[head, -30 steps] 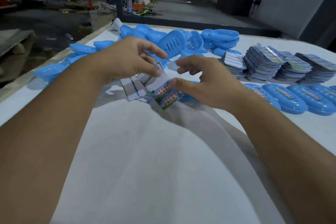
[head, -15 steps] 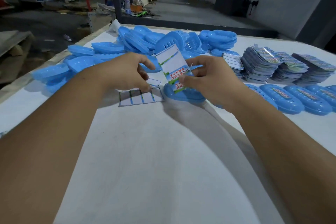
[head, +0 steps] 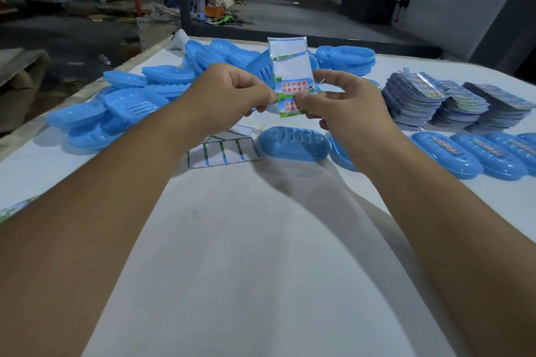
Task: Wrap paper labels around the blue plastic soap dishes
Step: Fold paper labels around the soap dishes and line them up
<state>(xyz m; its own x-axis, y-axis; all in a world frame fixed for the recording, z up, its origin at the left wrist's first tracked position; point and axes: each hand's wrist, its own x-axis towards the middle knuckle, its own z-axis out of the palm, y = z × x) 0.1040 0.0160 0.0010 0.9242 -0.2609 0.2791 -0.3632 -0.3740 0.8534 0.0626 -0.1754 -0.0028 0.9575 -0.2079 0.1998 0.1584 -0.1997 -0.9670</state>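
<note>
Both hands are raised above the white table (head: 246, 255), holding paper labels (head: 291, 75) upright between them. My left hand (head: 232, 93) pinches the lower left edge. My right hand (head: 339, 98) pinches the lower right, its thumb lying over the red printed text. Two labels seem to overlap, one slightly behind the other. Below the hands a closed blue soap dish (head: 294, 143) lies on the table, slotted side up. More labels (head: 223, 151) lie flat to its left.
A heap of loose blue dish halves (head: 139, 101) fills the far left and back. Stacks of printed labels (head: 452, 101) stand at the right. In front of them lies a row of labelled soap dishes (head: 475, 153). The table's left edge runs diagonally.
Both hands rose from the table with the labels. The left hand left the flat labels and now pinches the raised ones beside the right hand. The soap dish below is uncovered.
</note>
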